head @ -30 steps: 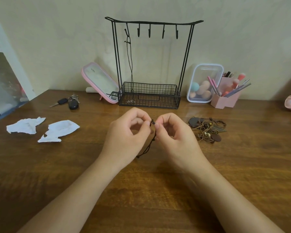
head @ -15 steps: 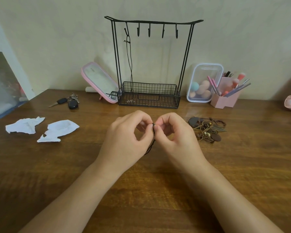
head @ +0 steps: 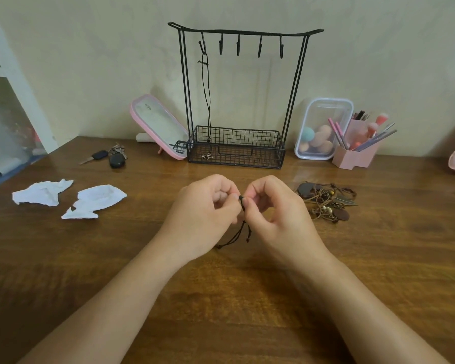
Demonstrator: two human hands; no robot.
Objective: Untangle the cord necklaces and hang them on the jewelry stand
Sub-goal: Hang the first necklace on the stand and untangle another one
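My left hand and my right hand meet over the middle of the wooden table, fingertips pinching a thin black cord necklace between them. Its loose ends dangle below my fingers toward the table. A black wire jewelry stand stands at the back with several hooks on its top bar. One black cord necklace hangs from the leftmost hook, its small pendant down in the basket. A tangled pile of brown cord necklaces lies to the right of my right hand.
Two crumpled white papers lie at the left. Keys and a pink-framed mirror sit left of the stand. A clear box of sponges and a pink brush holder stand at the back right.
My hands stayed together at the table's middle, fingers shifting slightly on the cord. The dangling ends, mostly hidden half a second ago, show again below my fingers.
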